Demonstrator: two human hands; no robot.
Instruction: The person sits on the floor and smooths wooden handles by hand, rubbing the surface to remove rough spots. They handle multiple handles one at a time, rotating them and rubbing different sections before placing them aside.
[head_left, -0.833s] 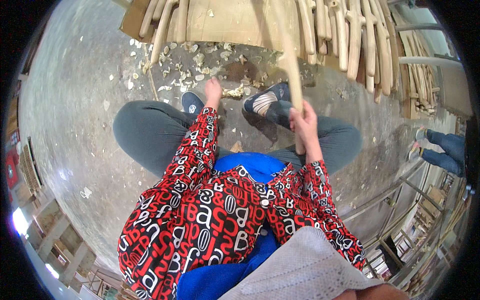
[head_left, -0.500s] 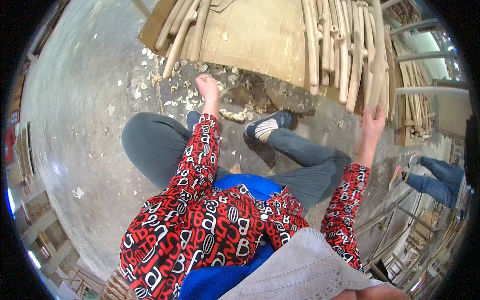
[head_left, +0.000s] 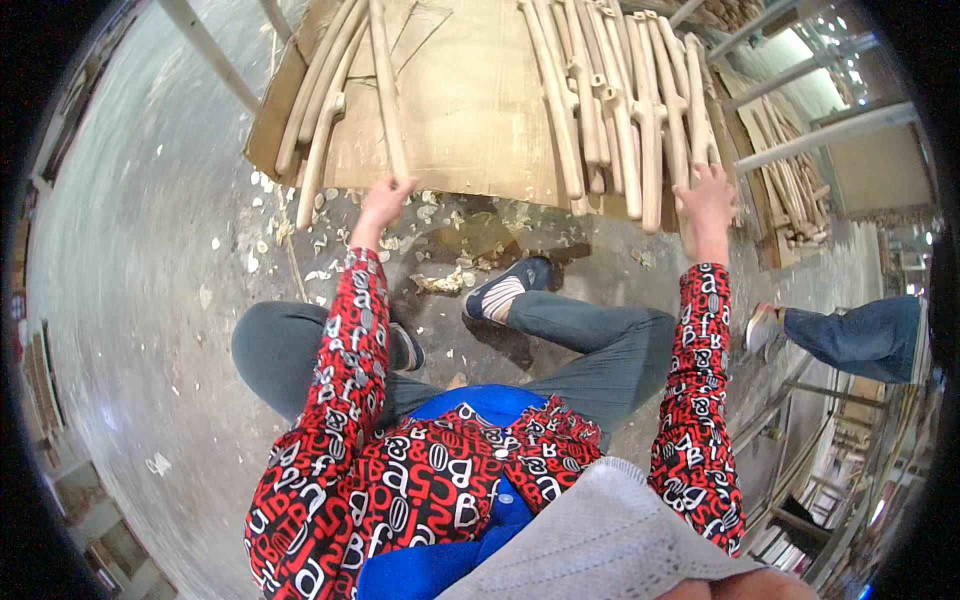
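Note:
My left hand (head_left: 383, 207) is closed on the near end of a pale, smooth wooden stick (head_left: 387, 95), which lies over the cardboard (head_left: 470, 150) and angles away from me. My right hand (head_left: 708, 203) lies at the near ends of the sticks on the right, with its thumb and fingers around a wooden stick (head_left: 697, 105); the palm side is hidden. Several knobbed sticks (head_left: 610, 110) lie side by side next to it, their ends jutting past the cardboard edge. A smaller group of sticks (head_left: 325, 120) rests at the cardboard's left side.
Pale shavings (head_left: 435, 283) litter the floor between my feet and the cardboard. Metal bars (head_left: 825, 138) cross at the upper right, near another pile of sticks (head_left: 790, 160). A person in jeans (head_left: 850, 338) is at the right. A pole (head_left: 205, 50) slants at the upper left.
My left hand has moved forward and closed on a stick, which now lies apart from the left group. My right hand has shifted over the stick ends. The view has tilted and turned.

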